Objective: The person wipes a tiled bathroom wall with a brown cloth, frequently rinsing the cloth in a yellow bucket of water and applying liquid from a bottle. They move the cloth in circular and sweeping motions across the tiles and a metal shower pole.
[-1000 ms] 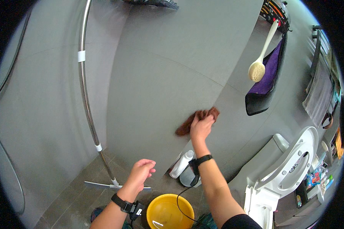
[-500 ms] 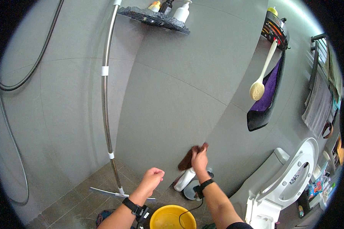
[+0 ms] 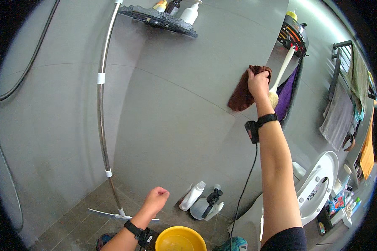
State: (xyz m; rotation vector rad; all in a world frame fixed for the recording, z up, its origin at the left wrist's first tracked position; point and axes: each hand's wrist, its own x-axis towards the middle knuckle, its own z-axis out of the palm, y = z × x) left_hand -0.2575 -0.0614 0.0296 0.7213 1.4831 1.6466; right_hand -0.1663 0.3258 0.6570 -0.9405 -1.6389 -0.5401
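Note:
My right hand (image 3: 259, 85) grips a dark brown cloth (image 3: 242, 93) against the grey wall, high up and beside the long-handled bath brush (image 3: 282, 71). The cloth hangs down to the left of my fingers. Low in front of me, my left hand (image 3: 156, 200) is closed with its fingers curled in; whether anything is inside cannot be made out. A yellow basin (image 3: 180, 239) stands on the floor just below it. To its right are a white bottle (image 3: 192, 195) and a clear spray bottle with a black trigger (image 3: 206, 208).
A floor squeegee (image 3: 102, 125) leans at the left, near a shower hose (image 3: 33, 62). Overhead, a dark corner shelf (image 3: 155, 19) carries several bottles. The toilet (image 3: 318, 188) with raised lid stands at the right, below a towel rack (image 3: 341, 62). A cable (image 3: 244, 188) trails from my right wrist.
My right hand has swept the brown cloth up the wall and to the right, from beside the bottles to beside the brush. My left hand stays low and closed. The view has shifted slightly right.

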